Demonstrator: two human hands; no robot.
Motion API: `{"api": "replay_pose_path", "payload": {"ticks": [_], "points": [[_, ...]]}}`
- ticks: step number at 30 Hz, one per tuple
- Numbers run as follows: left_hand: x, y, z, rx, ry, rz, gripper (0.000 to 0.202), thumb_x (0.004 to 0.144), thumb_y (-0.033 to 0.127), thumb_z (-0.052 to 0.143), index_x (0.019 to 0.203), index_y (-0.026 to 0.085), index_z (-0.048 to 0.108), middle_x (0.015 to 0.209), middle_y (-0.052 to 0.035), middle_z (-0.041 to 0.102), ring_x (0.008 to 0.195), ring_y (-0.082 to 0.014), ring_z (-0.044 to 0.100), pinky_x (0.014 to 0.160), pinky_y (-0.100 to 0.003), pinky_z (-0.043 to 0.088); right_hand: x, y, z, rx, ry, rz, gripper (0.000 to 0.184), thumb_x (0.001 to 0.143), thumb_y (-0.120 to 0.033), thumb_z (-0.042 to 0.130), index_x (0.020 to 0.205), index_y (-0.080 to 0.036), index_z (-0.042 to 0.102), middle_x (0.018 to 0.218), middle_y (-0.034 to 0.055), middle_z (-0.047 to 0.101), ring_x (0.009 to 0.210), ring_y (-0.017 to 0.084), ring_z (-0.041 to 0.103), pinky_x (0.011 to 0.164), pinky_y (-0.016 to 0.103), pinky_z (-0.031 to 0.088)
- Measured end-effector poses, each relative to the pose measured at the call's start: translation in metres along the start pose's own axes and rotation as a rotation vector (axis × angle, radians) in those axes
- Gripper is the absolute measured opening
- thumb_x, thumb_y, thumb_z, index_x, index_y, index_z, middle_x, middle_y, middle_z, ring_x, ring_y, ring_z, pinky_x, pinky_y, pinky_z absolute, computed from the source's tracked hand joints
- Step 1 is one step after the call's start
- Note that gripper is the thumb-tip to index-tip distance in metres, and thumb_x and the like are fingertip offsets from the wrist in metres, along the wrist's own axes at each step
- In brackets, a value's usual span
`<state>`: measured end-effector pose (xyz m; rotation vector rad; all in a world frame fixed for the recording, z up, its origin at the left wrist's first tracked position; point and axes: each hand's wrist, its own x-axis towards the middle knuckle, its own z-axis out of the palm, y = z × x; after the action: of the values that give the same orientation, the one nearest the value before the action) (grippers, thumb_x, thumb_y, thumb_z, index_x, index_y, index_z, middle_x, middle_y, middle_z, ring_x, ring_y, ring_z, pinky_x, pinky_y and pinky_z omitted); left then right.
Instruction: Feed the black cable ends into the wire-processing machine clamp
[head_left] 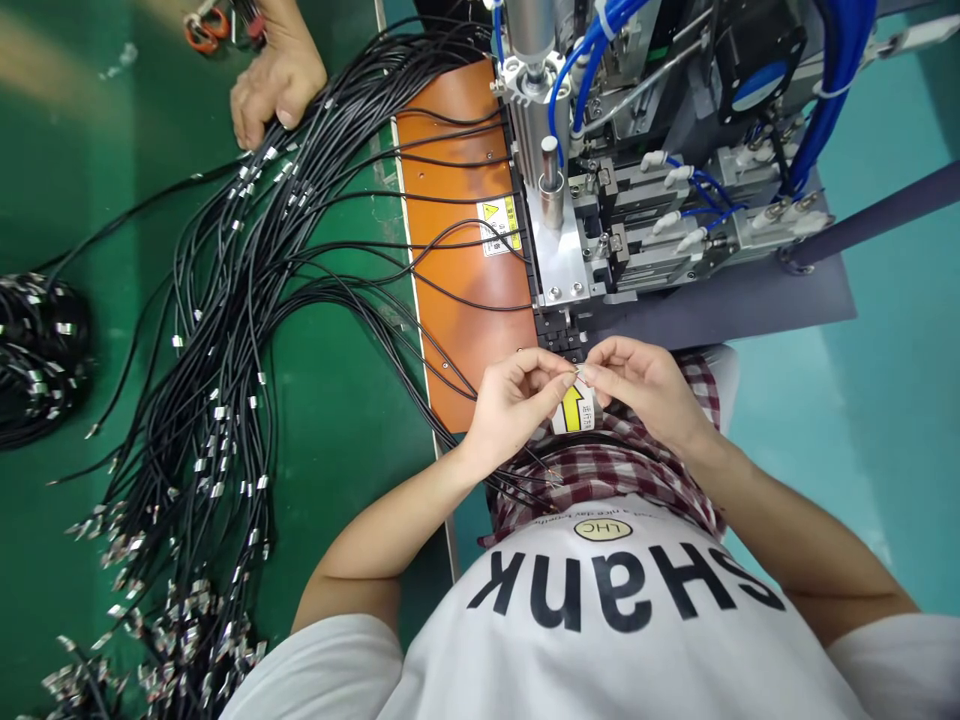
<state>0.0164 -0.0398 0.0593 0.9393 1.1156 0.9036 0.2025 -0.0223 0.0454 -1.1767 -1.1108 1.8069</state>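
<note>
My left hand and my right hand meet fingertip to fingertip just below the front of the grey machine. Both are closed in a pinch on a small metal piece at the end of a thin black wire. The wire trails down over my checked cloth toward my left wrist. A label with a yellow arrow sits right under the pinch. What exactly the small piece is stays too tiny to tell.
A big spread of black wires with metal terminals covers the green table on the left, some crossing the orange plate. Another person's hand rests on wires at the top left. Blue hoses hang from the machine.
</note>
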Motion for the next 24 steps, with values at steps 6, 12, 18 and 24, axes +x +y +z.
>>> {"api": "replay_pose_path", "payload": {"ticks": [6,12,18,24], "points": [[-0.001,0.0,0.0,-0.002,0.016,-0.005,0.029,0.08,0.038,0.082,0.089,0.013,0.068,0.061,0.0025,0.06,0.049,-0.0061,0.052,0.045,-0.018,0.042,-0.005,0.001,-0.001,-0.033,-0.008,0.021,0.023,0.083,-0.04,0.079,0.087,-0.019,0.07,0.077,-0.0002,0.066,0.06,0.01,0.055,0.057,0.024,0.046],[0.0,0.0,-0.001,-0.06,-0.03,-0.008,0.029,0.079,0.035,0.083,0.09,0.014,0.067,0.071,0.0006,0.064,0.051,-0.0048,0.053,0.047,-0.017,0.044,-0.003,0.004,-0.006,-0.081,-0.115,0.034,0.023,0.091,-0.042,0.068,0.086,-0.019,0.068,0.062,-0.0028,0.056,0.058,0.011,0.051,0.058,0.026,0.043],[0.002,-0.002,-0.007,-0.084,-0.191,-0.151,0.033,0.076,0.034,0.085,0.094,0.013,0.067,0.073,0.0007,0.063,0.046,-0.0037,0.049,0.041,-0.018,0.038,0.008,-0.004,-0.013,-0.501,-0.058,-0.279,0.015,0.094,-0.031,0.06,0.085,-0.02,0.062,0.079,0.0013,0.06,0.065,0.013,0.054,0.061,0.029,0.041],[0.003,-0.003,-0.009,-0.031,-0.161,-0.11,0.027,0.082,0.036,0.08,0.09,0.012,0.07,0.062,0.002,0.059,0.046,-0.0049,0.049,0.045,-0.018,0.038,-0.001,-0.005,-0.017,-0.445,0.011,-0.207,0.016,0.098,-0.036,0.058,0.091,-0.021,0.061,0.071,0.0003,0.06,0.062,0.014,0.055,0.06,0.029,0.043]]}}
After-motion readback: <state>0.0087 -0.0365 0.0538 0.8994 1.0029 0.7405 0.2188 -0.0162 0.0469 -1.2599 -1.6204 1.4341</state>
